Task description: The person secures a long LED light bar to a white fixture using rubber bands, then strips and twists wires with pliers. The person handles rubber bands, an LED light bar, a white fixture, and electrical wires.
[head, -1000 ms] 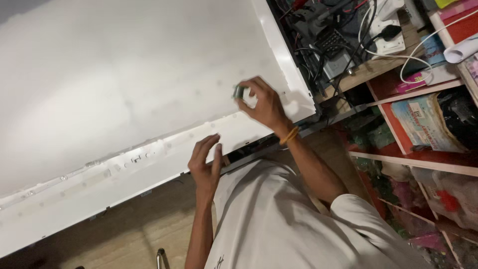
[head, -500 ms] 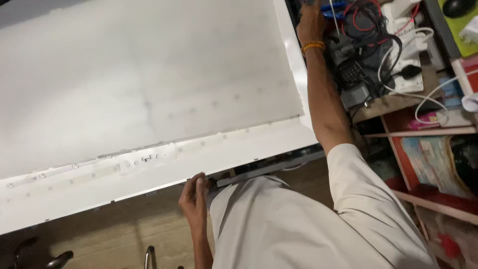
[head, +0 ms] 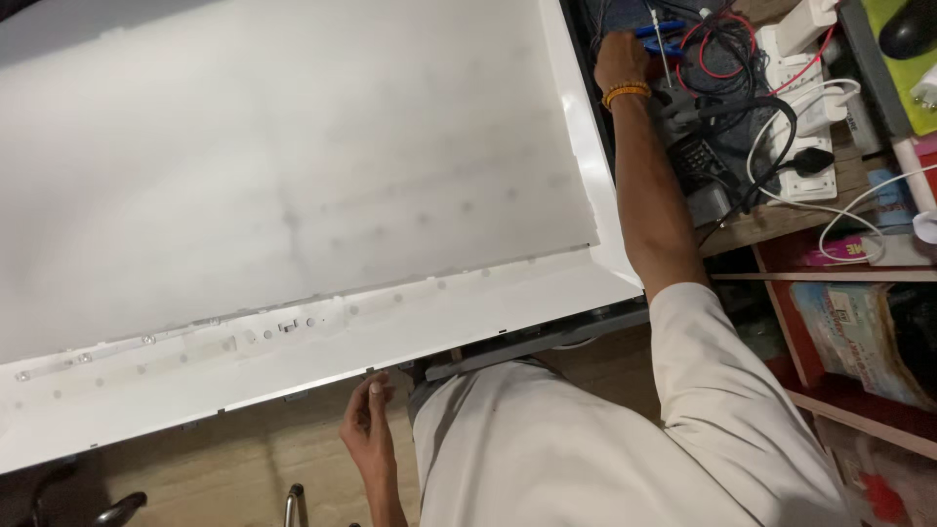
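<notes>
Right hand (head: 619, 59) stretched far out past the right edge of the big white backlight panel (head: 293, 185), down among the tangle of red and black wires (head: 727, 59) on the cluttered bench (head: 771, 220). Fingers mostly hidden behind the wrist and its orange bangle (head: 626, 93); seemingly closed around or just touching a blue-handled tool (head: 656, 29), though cannot tell for sure whether clamped on it. Left hand (head: 369, 429) hanging low at the near edge of the panel, fingers loosely curled, holding nothing, thumb close under the white frame (head: 390, 337) without clearly touching it.

Panel itself lying flat and tilted across the view, diffuser sheet faintly showing rows of dots, a small connector (head: 286, 325) on the lower strip. White power strip (head: 815, 146) with plugs just right of the reaching arm, books and packets on the red shelf (head: 839, 332) below.

For a clean pick from that wire nest, probably best to:
- grip the tool by its handle only, clear of the looped leads;
- lift straight up so as not to drag a wire along;
- keep the forearm raised off the panel edge, sparing the diffuser;
- steady the frame with the free left hand.
</notes>
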